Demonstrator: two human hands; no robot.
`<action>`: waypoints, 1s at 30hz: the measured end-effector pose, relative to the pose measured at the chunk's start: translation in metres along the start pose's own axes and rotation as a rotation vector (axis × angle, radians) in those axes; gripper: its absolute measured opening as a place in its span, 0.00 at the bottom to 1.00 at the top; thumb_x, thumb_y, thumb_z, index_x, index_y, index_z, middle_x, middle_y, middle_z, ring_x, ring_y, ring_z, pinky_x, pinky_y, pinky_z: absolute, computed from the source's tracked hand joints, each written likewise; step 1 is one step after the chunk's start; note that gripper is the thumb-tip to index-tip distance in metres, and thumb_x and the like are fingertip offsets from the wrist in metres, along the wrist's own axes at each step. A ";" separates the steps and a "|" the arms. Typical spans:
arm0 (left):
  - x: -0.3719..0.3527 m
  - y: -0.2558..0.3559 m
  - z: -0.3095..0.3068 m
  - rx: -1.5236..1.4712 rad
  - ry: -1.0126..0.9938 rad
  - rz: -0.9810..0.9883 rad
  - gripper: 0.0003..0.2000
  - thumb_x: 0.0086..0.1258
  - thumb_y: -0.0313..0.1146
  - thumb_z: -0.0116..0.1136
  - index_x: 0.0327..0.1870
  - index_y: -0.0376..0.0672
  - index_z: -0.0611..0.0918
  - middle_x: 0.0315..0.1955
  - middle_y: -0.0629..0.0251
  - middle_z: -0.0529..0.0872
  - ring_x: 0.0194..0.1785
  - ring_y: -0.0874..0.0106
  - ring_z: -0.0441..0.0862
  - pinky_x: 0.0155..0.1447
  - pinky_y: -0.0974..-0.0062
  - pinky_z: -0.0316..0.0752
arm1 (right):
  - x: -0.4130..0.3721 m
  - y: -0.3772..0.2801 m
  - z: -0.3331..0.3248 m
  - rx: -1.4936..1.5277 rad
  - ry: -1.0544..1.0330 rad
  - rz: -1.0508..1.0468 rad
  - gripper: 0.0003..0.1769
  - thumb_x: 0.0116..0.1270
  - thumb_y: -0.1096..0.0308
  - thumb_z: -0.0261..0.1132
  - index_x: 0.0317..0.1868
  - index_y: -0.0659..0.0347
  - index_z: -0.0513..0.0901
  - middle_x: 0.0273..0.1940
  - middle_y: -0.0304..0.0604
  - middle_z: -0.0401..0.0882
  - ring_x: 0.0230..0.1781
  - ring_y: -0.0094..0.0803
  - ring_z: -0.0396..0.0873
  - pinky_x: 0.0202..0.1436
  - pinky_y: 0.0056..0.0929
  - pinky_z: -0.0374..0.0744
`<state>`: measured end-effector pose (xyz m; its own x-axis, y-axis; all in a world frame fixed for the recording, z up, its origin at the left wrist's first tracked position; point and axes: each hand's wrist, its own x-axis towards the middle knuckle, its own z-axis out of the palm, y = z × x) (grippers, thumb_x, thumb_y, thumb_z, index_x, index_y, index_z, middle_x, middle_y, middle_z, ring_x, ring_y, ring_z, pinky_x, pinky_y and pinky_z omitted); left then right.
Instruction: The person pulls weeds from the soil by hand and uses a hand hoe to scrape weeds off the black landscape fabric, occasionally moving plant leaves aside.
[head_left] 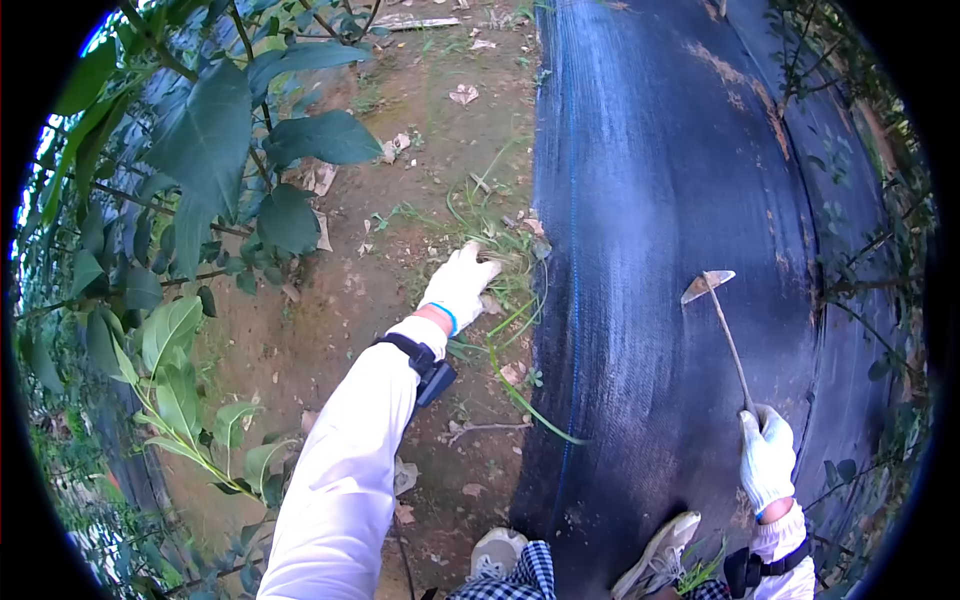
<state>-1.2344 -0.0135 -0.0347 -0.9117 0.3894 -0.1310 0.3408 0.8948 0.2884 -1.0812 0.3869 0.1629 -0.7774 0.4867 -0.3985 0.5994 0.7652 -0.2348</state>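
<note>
My left hand (462, 285), in a white glove, is down at a clump of green grass (512, 265) growing at the edge of the bare soil. Its fingers are curled into the blades; the fingertips are partly hidden and slightly blurred. A long blade of grass (515, 390) arches from beside the hand onto the black ground sheet (640, 400). At the lower right, my right hand (768, 455), also gloved, is closed round the thin handle of a small hoe (733, 345). The hoe's flat metal head points away from me, over the sheet.
Leafy branches (285, 140) hang over the soil strip (290, 360) on the left. More foliage (870, 240) lines the right edge. Dry leaves (463, 94) and a twig (490, 428) lie on the soil. My shoes (655, 555) show at the bottom.
</note>
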 end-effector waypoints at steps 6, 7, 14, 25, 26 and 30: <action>-0.010 -0.010 -0.005 -0.608 0.158 -0.287 0.17 0.68 0.30 0.57 0.59 0.42 0.76 0.50 0.54 0.83 0.53 0.56 0.81 0.57 0.65 0.75 | 0.000 0.012 0.001 0.028 -0.018 0.014 0.16 0.69 0.62 0.61 0.47 0.66 0.83 0.38 0.55 0.85 0.40 0.47 0.84 0.47 0.39 0.77; -0.017 -0.015 -0.018 -0.725 0.281 -0.400 0.18 0.70 0.30 0.56 0.60 0.39 0.75 0.51 0.53 0.84 0.53 0.60 0.81 0.57 0.67 0.75 | -0.001 0.014 0.001 0.050 -0.018 0.023 0.16 0.69 0.62 0.61 0.48 0.66 0.83 0.38 0.55 0.85 0.40 0.47 0.84 0.47 0.39 0.77; -0.055 -0.024 -0.040 -0.307 -0.046 -0.300 0.32 0.53 0.40 0.73 0.62 0.50 0.76 0.55 0.53 0.78 0.61 0.53 0.76 0.66 0.63 0.72 | -0.004 0.017 0.008 0.044 -0.016 0.001 0.16 0.69 0.61 0.60 0.48 0.66 0.83 0.40 0.56 0.85 0.42 0.49 0.84 0.49 0.39 0.77; -0.076 0.011 0.010 -0.352 -0.151 0.063 0.17 0.57 0.35 0.68 0.48 0.42 0.81 0.43 0.55 0.80 0.49 0.50 0.80 0.54 0.60 0.75 | -0.008 0.007 0.006 0.048 -0.012 0.004 0.16 0.69 0.61 0.61 0.48 0.65 0.83 0.39 0.55 0.85 0.41 0.47 0.84 0.47 0.38 0.77; -0.080 0.018 0.012 -0.301 -0.174 0.126 0.17 0.57 0.34 0.68 0.48 0.42 0.80 0.44 0.54 0.79 0.50 0.50 0.79 0.54 0.60 0.75 | -0.008 0.008 0.009 0.044 -0.001 -0.010 0.16 0.69 0.61 0.61 0.48 0.65 0.83 0.39 0.55 0.85 0.41 0.47 0.84 0.47 0.38 0.77; -0.077 0.017 0.047 -0.376 -0.044 0.143 0.14 0.62 0.30 0.62 0.49 0.43 0.81 0.39 0.53 0.81 0.46 0.50 0.80 0.52 0.61 0.76 | -0.012 0.005 0.008 0.050 0.009 -0.047 0.17 0.69 0.60 0.61 0.48 0.65 0.83 0.38 0.54 0.85 0.40 0.46 0.84 0.47 0.38 0.77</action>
<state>-1.1480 -0.0181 -0.0649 -0.8475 0.5208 -0.1023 0.3486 0.6915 0.6327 -1.0671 0.3817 0.1592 -0.8063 0.4549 -0.3781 0.5709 0.7655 -0.2967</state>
